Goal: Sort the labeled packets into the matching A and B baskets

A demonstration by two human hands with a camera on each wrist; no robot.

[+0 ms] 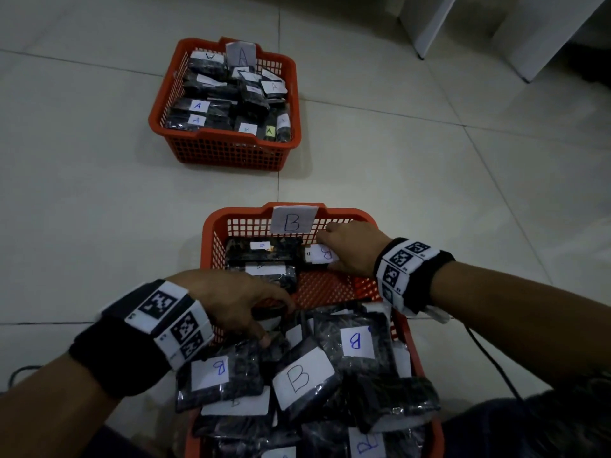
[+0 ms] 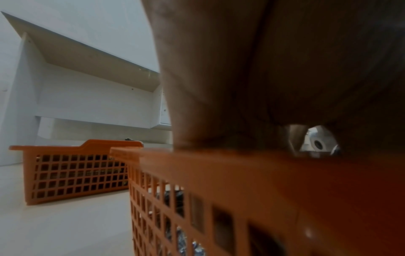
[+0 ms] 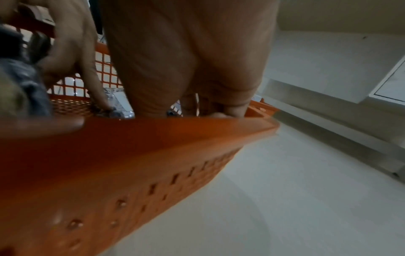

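The orange basket with the A card point(image 1: 224, 150) stands farther off on the floor, full of dark packets. The B basket point(image 1: 211, 233) is close to me and holds several dark packets with white B labels point(image 1: 299, 378). My right hand point(image 1: 325, 252) is at its far right corner, thumb and fingers pinching a B-labelled packet point(image 1: 322, 253) low inside; the right wrist view shows that hand point(image 3: 164, 107) on the clear packet edge point(image 3: 121, 104). My left hand point(image 1: 276, 320) reaches in over the left rim, fingers curled round a dark packet point(image 1: 267, 313). My palm point(image 2: 263, 86) fills the left wrist view.
Both baskets sit on pale floor tiles; the A basket point(image 2: 76, 169) lies beyond the B basket's rim point(image 2: 219, 164). White furniture point(image 1: 496, 28) stands at the back right. A black cable point(image 1: 489, 358) runs along the floor right of the B basket, beside my dark-clothed leg point(image 1: 545, 424).
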